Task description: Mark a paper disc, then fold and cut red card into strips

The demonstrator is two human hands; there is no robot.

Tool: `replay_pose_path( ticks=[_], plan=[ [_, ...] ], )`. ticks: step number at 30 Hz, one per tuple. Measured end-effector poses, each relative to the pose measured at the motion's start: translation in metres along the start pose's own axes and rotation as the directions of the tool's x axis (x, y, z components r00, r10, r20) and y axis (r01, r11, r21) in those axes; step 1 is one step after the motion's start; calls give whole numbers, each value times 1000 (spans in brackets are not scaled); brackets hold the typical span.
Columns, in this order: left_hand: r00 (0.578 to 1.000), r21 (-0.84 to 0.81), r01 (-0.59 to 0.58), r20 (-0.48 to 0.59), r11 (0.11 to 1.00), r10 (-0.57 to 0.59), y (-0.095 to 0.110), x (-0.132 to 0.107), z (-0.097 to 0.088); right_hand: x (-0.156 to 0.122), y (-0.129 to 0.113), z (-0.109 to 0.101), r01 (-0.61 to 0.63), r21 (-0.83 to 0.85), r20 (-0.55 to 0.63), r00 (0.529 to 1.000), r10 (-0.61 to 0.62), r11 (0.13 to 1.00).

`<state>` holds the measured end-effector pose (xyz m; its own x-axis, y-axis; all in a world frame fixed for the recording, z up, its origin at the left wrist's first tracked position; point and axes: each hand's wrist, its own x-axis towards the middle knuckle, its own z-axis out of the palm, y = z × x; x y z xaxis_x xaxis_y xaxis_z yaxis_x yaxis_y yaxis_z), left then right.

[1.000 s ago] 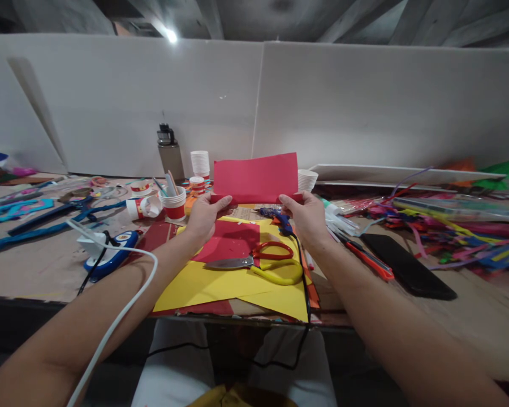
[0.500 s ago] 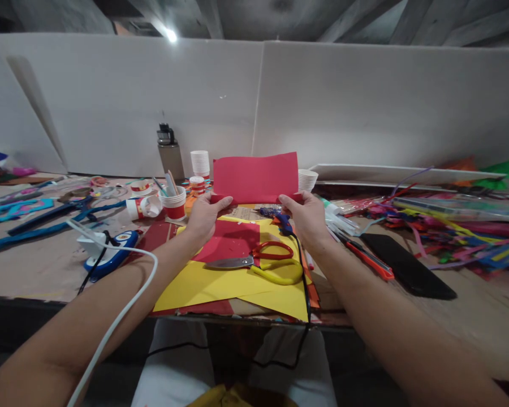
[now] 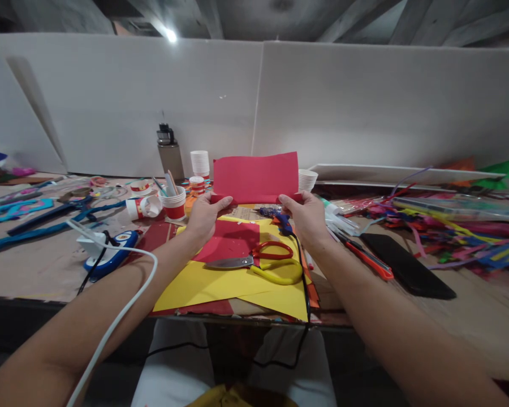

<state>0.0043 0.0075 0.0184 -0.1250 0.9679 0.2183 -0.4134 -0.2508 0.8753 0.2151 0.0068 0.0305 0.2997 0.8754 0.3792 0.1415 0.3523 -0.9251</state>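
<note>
A red sheet of paper [image 3: 255,177] stands upright above the table, held by its lower edge with both hands. My left hand [image 3: 203,217] pinches the lower left corner and my right hand [image 3: 307,217] pinches the lower right corner. Below the hands lie yellow sheets [image 3: 220,282] and red paper [image 3: 229,240] on the table. Scissors with red and yellow handles [image 3: 265,263] rest on those sheets. A blue glue gun [image 3: 282,220] lies just left of my right hand.
Red and white paper cups [image 3: 175,204] and a white cup stack [image 3: 200,163] stand behind the left hand, with a flask [image 3: 169,150]. A black phone [image 3: 407,264] and an orange cutter [image 3: 367,259] lie right. Coloured strips [image 3: 458,232] pile at far right. A white cable [image 3: 119,305] crosses my left arm.
</note>
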Motion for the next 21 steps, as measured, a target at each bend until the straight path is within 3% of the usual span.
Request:
replay_pose_path(
  ticks=[21],
  plan=[
    [1000, 21, -19, -8, 1000, 19, 0, 0, 0, 1, 3, 0, 6, 10, 1, 1000, -6, 1000]
  ],
)
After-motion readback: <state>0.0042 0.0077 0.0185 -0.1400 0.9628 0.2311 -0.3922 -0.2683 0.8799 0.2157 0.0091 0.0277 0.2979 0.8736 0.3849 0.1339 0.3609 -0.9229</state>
